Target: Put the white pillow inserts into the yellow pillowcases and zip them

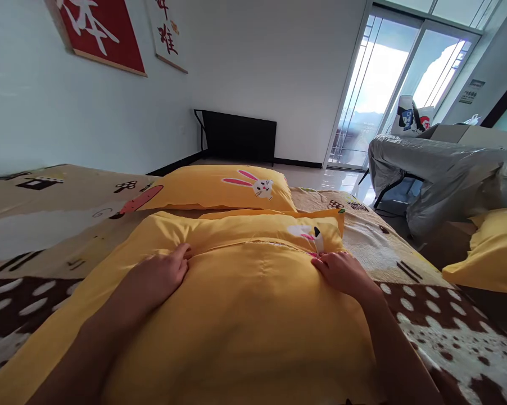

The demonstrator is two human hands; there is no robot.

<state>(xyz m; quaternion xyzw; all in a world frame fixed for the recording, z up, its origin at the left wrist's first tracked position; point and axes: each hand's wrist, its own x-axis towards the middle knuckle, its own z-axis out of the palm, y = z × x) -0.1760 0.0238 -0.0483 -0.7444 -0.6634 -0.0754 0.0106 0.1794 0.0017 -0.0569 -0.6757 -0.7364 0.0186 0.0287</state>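
A yellow pillow in a pillowcase lies on the bed right in front of me, filling the lower middle of the view. A seam or opening edge runs across it, with a fold of cloth beyond showing part of a printed rabbit. My left hand is closed on the case's cloth at the left end of that edge, fingers curled. At the right end, my right hand pinches the cloth beside the print. The fingertips of both hands are partly hidden in the fabric.
Another yellow pillow with a rabbit print lies farther up the bed on a patterned blanket. Off the bed's right side is more yellow bedding. A plastic-covered table stands near the sliding door; a black panel leans by the wall.
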